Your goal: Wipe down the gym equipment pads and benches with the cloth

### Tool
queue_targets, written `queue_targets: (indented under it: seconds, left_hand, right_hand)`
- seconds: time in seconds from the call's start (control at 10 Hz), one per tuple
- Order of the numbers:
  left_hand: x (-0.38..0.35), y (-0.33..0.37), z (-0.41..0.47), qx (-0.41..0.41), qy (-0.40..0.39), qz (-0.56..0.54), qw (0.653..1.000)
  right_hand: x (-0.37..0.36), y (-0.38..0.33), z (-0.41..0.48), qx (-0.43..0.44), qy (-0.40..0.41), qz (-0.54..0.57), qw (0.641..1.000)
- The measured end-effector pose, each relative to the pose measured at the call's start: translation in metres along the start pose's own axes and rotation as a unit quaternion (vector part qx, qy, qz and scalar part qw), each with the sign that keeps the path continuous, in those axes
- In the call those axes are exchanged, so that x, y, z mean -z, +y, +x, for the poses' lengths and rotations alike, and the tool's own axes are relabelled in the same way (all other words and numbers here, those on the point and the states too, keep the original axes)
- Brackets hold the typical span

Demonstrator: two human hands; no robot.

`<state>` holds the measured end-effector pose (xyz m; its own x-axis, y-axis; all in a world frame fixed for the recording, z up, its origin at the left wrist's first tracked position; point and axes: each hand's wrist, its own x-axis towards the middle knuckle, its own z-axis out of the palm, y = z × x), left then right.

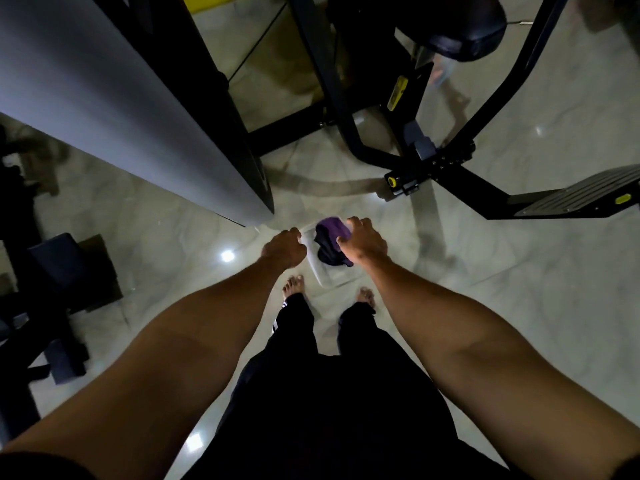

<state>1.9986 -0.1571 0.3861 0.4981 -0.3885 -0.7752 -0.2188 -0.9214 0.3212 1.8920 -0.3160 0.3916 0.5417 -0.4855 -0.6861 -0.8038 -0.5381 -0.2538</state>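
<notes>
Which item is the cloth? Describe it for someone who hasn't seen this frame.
Over the pale floor, just ahead of the person's bare feet, a clear tub shows between the left hand and right hand. The cloth is bunched in it: the only purple thing in view.

A gym, seemingly: black weight machine frame [349, 109], padded seat [460, 32], footplate [581, 192], polished floor [519, 289].

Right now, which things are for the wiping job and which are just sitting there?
For the job: purple cloth, right hand curled round it, left hand at the clear tub edge, black seat pad, dark bench.
Just there: grey column, footplate, floor.
</notes>
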Motion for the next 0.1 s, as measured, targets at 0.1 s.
queue_targets:
  seconds: [0.1]
  left_hand:
    - [-0.0030, 0.0048, 0.0027, 0.003, 0.007, -0.001, 1.000]
  right_hand:
    - [-0.0007, 0.0042, 0.0045, 0.004, 0.008, 0.014, 1.000]
